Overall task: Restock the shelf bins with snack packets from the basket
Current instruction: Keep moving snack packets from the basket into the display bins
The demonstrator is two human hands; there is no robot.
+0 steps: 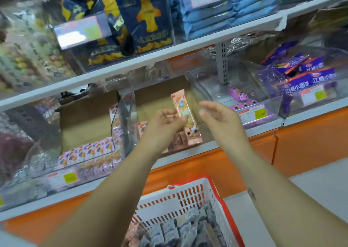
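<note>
Left hand [165, 121] pinches a pink snack packet [182, 105] upright in front of the middle bin [205, 133], at 12 o'clock from the basket [188, 192]. Right hand [220, 118] sits at the packet's 3 o'clock, fingers loosely spread, holding nothing. Probably best to lower the packet on edge beside those already inside, right hand steadying the row.

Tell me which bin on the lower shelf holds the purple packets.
The rightmost bin, beyond the right hand; its purple packets carry white lettering, while the other bins hold small pink packets.
</note>
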